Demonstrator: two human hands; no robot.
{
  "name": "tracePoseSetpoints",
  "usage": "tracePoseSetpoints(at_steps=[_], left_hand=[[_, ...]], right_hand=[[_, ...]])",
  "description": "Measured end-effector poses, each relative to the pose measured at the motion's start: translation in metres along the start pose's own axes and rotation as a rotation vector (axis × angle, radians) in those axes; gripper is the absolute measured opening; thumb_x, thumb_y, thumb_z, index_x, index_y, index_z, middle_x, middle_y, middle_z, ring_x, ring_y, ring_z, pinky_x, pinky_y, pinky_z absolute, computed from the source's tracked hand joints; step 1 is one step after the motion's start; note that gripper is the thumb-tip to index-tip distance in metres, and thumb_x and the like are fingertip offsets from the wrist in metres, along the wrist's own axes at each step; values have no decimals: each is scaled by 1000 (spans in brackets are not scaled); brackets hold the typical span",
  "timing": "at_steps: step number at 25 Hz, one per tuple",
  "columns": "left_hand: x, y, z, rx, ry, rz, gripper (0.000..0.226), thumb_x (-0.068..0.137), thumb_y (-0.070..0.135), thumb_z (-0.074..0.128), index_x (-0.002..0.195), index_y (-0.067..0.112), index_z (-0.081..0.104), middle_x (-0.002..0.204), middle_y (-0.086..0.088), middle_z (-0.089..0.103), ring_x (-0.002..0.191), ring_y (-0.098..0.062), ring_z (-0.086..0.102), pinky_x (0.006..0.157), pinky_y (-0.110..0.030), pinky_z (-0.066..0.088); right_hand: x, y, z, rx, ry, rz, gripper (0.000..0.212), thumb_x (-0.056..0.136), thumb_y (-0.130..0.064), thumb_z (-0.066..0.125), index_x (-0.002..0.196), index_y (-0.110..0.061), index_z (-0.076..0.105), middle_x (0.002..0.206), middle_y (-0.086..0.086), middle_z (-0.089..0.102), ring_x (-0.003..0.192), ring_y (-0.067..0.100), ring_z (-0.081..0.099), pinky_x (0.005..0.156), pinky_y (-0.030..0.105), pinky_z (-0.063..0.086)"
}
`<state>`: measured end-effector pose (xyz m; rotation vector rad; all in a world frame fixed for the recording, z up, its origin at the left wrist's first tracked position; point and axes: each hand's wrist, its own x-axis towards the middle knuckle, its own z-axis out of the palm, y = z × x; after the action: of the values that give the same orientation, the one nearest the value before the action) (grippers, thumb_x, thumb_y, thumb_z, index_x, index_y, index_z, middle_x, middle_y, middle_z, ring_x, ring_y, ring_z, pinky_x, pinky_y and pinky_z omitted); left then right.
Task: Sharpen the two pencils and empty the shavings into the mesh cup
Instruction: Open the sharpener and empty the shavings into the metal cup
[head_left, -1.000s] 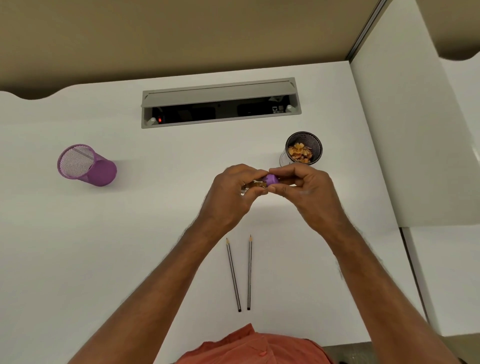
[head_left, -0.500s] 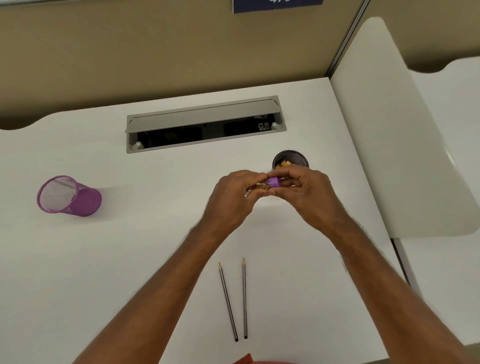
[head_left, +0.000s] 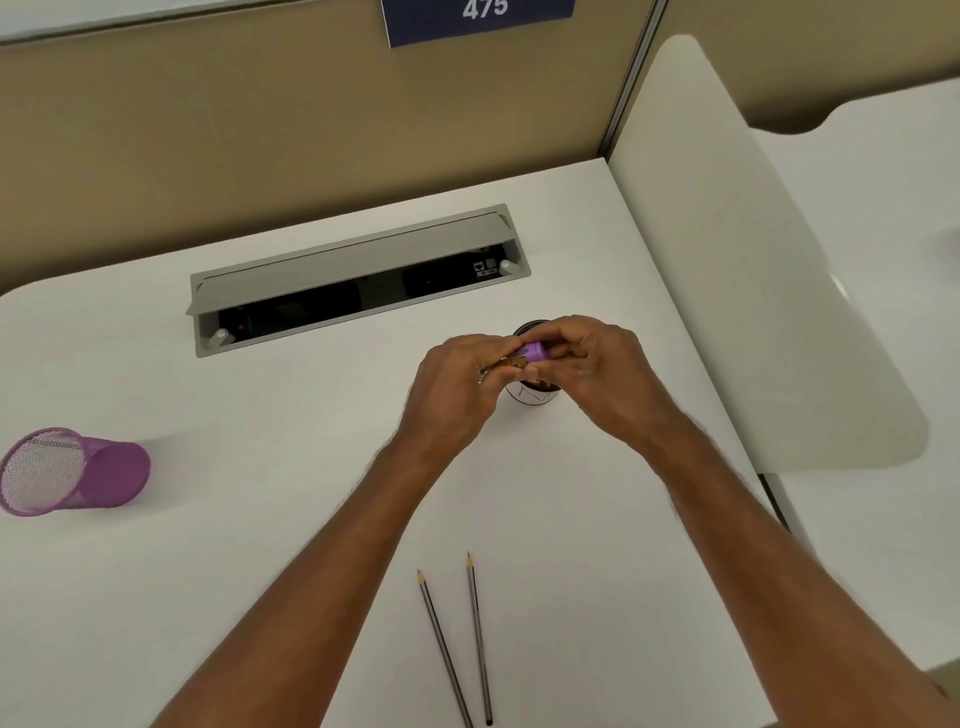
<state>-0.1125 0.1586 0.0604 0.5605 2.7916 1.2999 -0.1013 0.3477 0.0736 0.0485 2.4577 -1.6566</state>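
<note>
Hands, left (head_left: 457, 384) and right (head_left: 597, 369), pinch a small purple plastic sharpener (head_left: 537, 352) above a dark mesh cup (head_left: 535, 397).

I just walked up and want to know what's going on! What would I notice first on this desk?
First, two hands meet in the middle of the white desk: the left hand and right hand pinch a little purple sharpener over a dark mesh cup. Far left, a purple mesh cup lies tipped on its side. Near the person, two pencils lie side by side, points facing away.
</note>
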Motion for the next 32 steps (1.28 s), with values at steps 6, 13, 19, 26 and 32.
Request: tracePoseSetpoints(at_steps=[6, 13, 19, 26, 32], left_hand=[[9, -3, 8, -11, -30, -1, 28, 91, 24, 72, 119, 18, 74, 105, 1, 78, 95, -17, 69, 84, -39, 58], [17, -8, 10, 12, -68, -15, 31, 91, 24, 72, 122, 18, 72, 107, 0, 77, 97, -18, 68, 88, -36, 57], [22, -10, 12, 14, -49, 5, 32, 90, 22, 73, 122, 18, 72, 110, 0, 77, 101, -20, 68, 90, -30, 52], [25, -14, 14, 35, -87, -43, 34, 89, 25, 74, 123, 17, 72, 109, -3, 77, 98, -21, 67, 90, -37, 55], [28, -16, 11, 55, -108, -48, 36, 91, 26, 72, 125, 18, 70, 115, -3, 75, 107, -22, 65, 96, -39, 53]], right_hand=[[6, 6, -5, -41, 11, 11, 28, 85, -15, 81, 111, -24, 76, 106, -8, 75, 95, 12, 73, 88, 38, 61], [10, 9, -1, -101, 83, 25, 29, 82, -20, 84, 109, -24, 76, 104, -8, 74, 92, 7, 72, 87, 31, 61], [13, 8, -6, -99, 57, 36, 27, 85, -19, 80, 111, -24, 75, 106, -9, 74, 94, 6, 72, 88, 28, 60], [14, 9, 1, -182, 116, 22, 32, 81, -24, 83, 112, -22, 74, 107, -4, 74, 91, 7, 72, 87, 24, 60], [15, 8, -2, -49, 60, 69, 28, 87, -14, 79, 112, -24, 73, 106, -7, 75, 94, 4, 72, 86, 23, 60]])
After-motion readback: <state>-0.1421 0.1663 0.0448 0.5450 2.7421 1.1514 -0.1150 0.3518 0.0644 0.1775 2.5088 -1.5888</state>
